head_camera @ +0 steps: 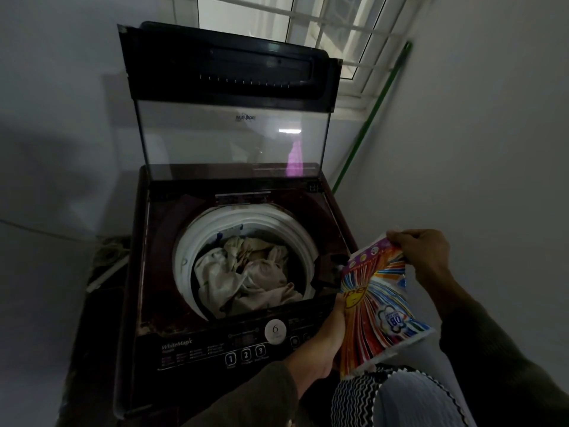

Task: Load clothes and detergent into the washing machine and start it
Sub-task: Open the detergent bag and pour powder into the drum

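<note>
While the big washing machine [154,303] stood open in front of you, its glass lid [234,143] stood up at the far side, and pale clothes [246,282] lay bunched in the drum [189,241]. You held the bright detergent packet [377,306] over the machine's near right corner. Your left hand [326,337] gripped its left side, and your right hand [426,254] pinched its top edge.

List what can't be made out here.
1. Head view: detergent packet brand name, lost in creases.
2. Head view: packet's top corner, sealed or torn, covered by right hand.
3. Head view: control panel small print, too dim and small.
4. Head view: fingers of the left hand, behind the packet.
</note>
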Motion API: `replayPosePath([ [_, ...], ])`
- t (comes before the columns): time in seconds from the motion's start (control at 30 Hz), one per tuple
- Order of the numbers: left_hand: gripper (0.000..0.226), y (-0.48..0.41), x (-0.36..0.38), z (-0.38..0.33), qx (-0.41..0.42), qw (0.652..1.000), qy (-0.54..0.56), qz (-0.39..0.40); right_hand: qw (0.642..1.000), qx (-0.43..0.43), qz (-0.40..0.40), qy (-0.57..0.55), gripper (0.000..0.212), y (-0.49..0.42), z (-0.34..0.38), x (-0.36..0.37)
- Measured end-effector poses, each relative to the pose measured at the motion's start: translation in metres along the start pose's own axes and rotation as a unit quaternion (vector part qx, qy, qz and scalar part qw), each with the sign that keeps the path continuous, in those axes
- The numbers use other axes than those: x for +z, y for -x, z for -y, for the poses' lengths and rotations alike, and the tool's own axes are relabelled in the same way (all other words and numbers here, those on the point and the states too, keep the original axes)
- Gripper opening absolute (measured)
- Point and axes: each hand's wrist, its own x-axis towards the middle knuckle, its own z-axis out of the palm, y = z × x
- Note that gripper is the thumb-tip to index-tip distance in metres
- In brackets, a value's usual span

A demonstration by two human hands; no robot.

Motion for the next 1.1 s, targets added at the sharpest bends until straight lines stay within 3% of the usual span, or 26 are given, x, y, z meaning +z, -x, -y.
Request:
replayPosePath([
  [0.13,0.106,-0.003,0.0,0.001,-0.023,1.0,0.007,-0.007,1.0,0.004,0.003,0.0,0.02,-0.001,0.0,0.001],
  [0.3,0.128,-0.008,0.0,0.003,-0.022,1.0,-0.002,0.004,1.0,0.004,0.003,0.005,0.021,-0.001,0.0,0.002],
  [0.43,0.13,-0.013,-0.001,0.006,-0.02,1.0,0.008,0.002,1.0,0.005,0.002,0.004,0.021,0.0,0.0,0.002],
  [0.57,0.121,-0.022,-0.003,0.014,-0.011,1.0,0.018,0.001,1.0,0.008,0.003,0.002,0.019,0.002,-0.003,0.002],
  [0.73,0.084,-0.014,-0.004,0.014,-0.032,0.999,0.023,0.0,1.0,0.014,0.007,0.01,0.019,0.01,-0.007,-0.001],
  [0.83,0.093,-0.014,-0.003,0.022,-0.029,0.999,0.034,0.004,1.0,0.016,0.012,0.016,0.02,0.015,-0.009,-0.002],
  [0.97,0.084,-0.015,-0.004,0.025,-0.017,0.999,0.034,-0.002,1.0,0.015,0.012,0.02,0.02,0.02,-0.009,-0.005],
  [1.1,0.095,-0.013,-0.006,0.026,-0.004,1.0,0.017,0.009,1.0,0.014,0.007,0.011,0.019,0.024,-0.008,-0.009],
])
